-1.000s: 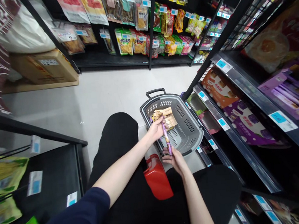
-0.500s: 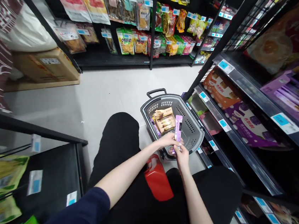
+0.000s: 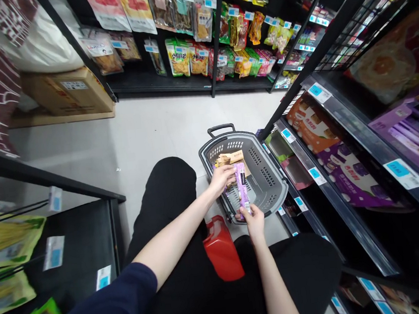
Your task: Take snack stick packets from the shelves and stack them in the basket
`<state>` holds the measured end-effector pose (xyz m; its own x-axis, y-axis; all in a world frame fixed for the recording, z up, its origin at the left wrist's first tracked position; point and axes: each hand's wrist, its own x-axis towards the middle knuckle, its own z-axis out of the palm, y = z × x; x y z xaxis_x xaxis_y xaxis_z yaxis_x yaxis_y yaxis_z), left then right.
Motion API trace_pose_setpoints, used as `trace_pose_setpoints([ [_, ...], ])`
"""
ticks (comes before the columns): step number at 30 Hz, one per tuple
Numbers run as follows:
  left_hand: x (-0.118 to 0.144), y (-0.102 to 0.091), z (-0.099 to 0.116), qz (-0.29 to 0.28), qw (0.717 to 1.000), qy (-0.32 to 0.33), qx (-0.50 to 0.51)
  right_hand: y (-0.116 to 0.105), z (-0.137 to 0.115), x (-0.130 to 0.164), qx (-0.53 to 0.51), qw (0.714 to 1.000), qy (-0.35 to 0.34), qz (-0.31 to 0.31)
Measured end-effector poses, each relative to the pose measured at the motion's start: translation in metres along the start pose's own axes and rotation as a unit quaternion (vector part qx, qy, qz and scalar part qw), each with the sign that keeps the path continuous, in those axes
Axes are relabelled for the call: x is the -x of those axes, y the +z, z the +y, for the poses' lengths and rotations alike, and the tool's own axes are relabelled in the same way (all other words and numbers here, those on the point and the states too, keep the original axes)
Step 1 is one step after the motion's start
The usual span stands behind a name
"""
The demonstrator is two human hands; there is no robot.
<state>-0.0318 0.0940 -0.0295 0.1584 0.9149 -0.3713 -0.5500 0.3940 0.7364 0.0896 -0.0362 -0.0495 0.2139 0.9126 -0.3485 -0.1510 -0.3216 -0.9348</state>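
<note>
- One purple packet (image 3: 241,187) spans both grips, its near end pinched in the right hand (image 3: 254,220), its far end under the left hand (image 3: 222,178).
- Both hands closed on that packet, held just above the grey basket (image 3: 268,181).
- Tan packets (image 3: 232,158) lie beyond the left fingers; exact count unclear.
- One red stool (image 3: 222,249) sits behind the right wrist.

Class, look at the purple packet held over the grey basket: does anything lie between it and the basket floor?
Partly. The purple packet, held by both hands, hangs over the basket. Brown packets lie under its far end; the floor to its right looks bare.
</note>
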Motion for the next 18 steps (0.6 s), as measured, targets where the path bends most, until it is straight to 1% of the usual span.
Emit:
trace_pose_setpoints([
  [1, 0.001, 0.000, 0.001, 0.005, 1.000, -0.001, 0.006, 0.000, -0.001, 0.000, -0.016, 1.000, 0.002, -0.002],
  [3, 0.003, 0.001, 0.002, 0.006, 1.000, -0.002, 0.029, -0.002, -0.004, 0.001, -0.089, 0.995, 0.027, -0.026],
  [5, 0.004, 0.004, 0.001, -0.007, 0.998, -0.005, 0.064, -0.003, -0.008, 0.002, -0.180, 0.978, 0.076, -0.070],
  [7, 0.004, 0.006, -0.001, -0.032, 0.995, -0.019, 0.097, -0.005, -0.010, 0.001, -0.232, 0.961, 0.116, -0.098],
  [8, 0.004, 0.007, -0.001, -0.042, 0.993, -0.028, 0.108, -0.007, -0.010, 0.000, -0.236, 0.959, 0.123, -0.096],
  [9, 0.003, 0.008, -0.001, -0.045, 0.992, -0.033, 0.114, -0.009, -0.010, -0.001, -0.231, 0.962, 0.119, -0.081],
  [10, 0.002, 0.007, 0.000, -0.037, 0.992, -0.033, 0.116, -0.013, -0.009, -0.003, -0.219, 0.968, 0.111, -0.056],
  [11, 0.002, 0.006, 0.001, -0.014, 0.993, -0.024, 0.114, -0.017, -0.006, -0.005, -0.201, 0.974, 0.102, -0.025],
  [12, 0.001, 0.004, 0.004, 0.024, 0.994, -0.004, 0.110, -0.023, -0.003, -0.008, -0.177, 0.980, 0.094, 0.010],
  [13, 0.000, 0.001, 0.007, 0.070, 0.992, 0.025, 0.107, -0.029, 0.001, -0.011, -0.148, 0.984, 0.092, 0.045],
  [15, -0.003, -0.007, 0.016, 0.159, 0.977, 0.102, 0.101, -0.041, 0.012, -0.016, -0.074, 0.986, 0.109, 0.104],
  [17, -0.005, -0.014, 0.026, 0.219, 0.955, 0.178, 0.089, -0.047, 0.023, -0.023, 0.010, 0.982, 0.136, 0.131],
  [18, -0.005, -0.016, 0.030, 0.232, 0.948, 0.204, 0.081, -0.046, 0.029, -0.028, 0.045, 0.979, 0.147, 0.134],
])
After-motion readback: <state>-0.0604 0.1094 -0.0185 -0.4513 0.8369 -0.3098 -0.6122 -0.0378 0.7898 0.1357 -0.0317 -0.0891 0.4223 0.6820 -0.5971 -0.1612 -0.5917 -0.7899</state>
